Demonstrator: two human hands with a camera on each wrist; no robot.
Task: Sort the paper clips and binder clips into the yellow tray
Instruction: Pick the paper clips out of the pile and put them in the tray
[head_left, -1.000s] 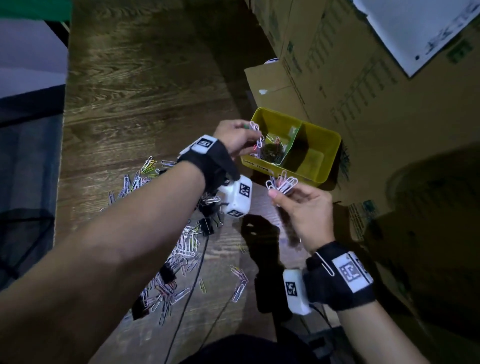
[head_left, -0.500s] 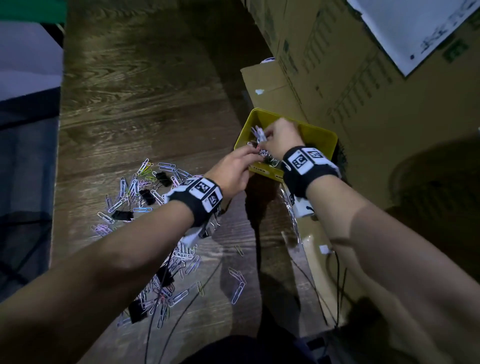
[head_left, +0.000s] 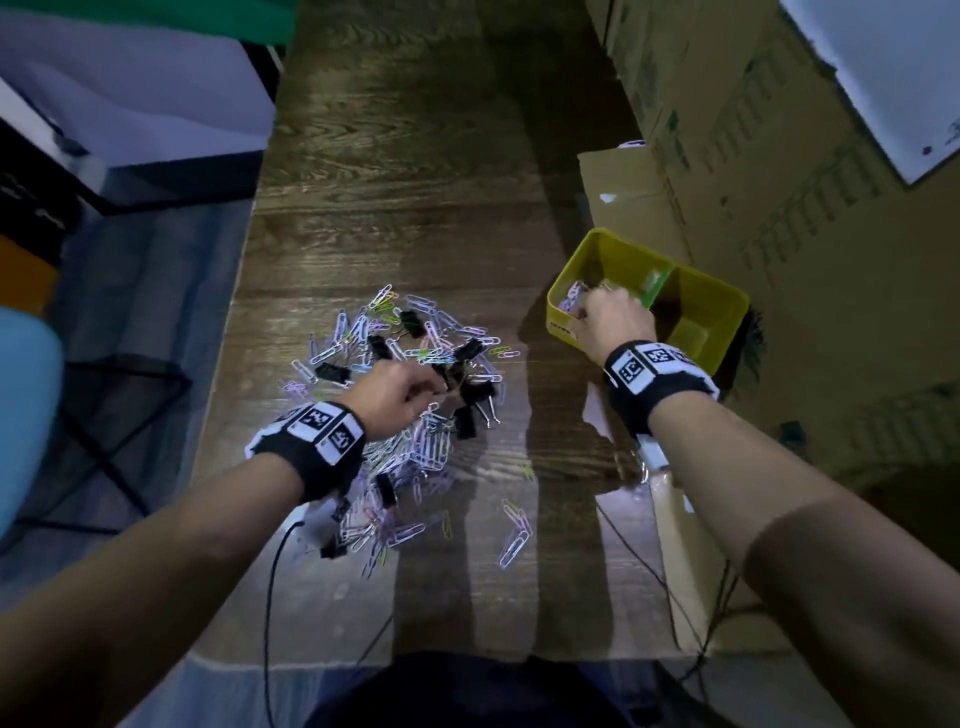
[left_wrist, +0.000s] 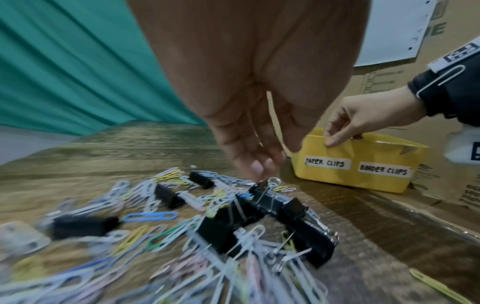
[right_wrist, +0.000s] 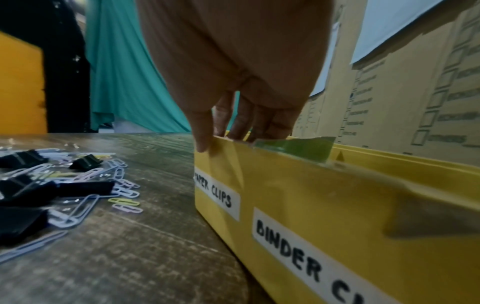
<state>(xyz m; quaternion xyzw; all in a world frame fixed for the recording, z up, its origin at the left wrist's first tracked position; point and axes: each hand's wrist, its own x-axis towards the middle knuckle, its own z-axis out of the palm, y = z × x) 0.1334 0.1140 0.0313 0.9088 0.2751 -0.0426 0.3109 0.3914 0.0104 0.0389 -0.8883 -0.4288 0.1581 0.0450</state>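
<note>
A mixed pile (head_left: 415, 364) of pastel paper clips (left_wrist: 150, 216) and black binder clips (left_wrist: 303, 224) lies mid-table. My left hand (head_left: 436, 387) hovers over it, fingers (left_wrist: 257, 172) pointing down just above a binder clip, nothing gripped. The yellow tray (head_left: 727, 299) stands to the right, labelled PAPER CLIPS (left_wrist: 327, 164) and BINDER CLIPS (left_wrist: 383, 170), split by a green divider (right_wrist: 298, 146). My right hand (head_left: 597, 306) grips its near rim: thumb (right_wrist: 205, 144) on the outer wall, fingers inside the paper-clip compartment, hiding its contents.
Tall cardboard boxes (head_left: 779, 156) wall off the right side behind the tray, which sits partly on flat cardboard (head_left: 623, 187). Stray paper clips (head_left: 514, 540) lie nearer me. Cables (head_left: 270, 597) hang from both wrists. The table's left edge (head_left: 228, 364) drops to the floor.
My left hand has come back from the tray to the pile. My right hand, which held a bunch of paper clips, has lowered onto the tray's near rim.
</note>
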